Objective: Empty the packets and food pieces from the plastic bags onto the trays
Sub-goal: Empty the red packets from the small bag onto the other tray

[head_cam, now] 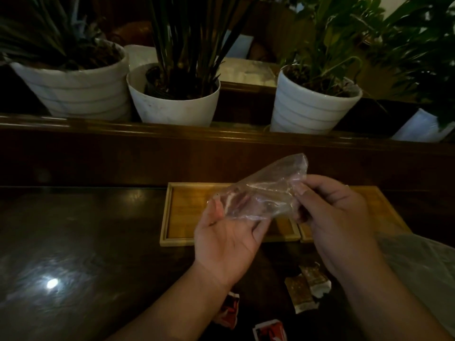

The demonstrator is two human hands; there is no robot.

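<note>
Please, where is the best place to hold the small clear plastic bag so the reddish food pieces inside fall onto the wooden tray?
Probably the end of the small clear bag nearest the left hand, gripped from below, where the reddish pieces sit. The right hand pinches the other, crumpled end. The bag hangs over the left wooden tray, so lifting the filled end should slide them out, if the crumpled end is the mouth, which I cannot confirm.

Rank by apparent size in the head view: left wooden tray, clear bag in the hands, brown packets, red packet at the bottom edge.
1. left wooden tray
2. clear bag, nearer the camera, so unsure
3. brown packets
4. red packet, cut off by the frame
</note>
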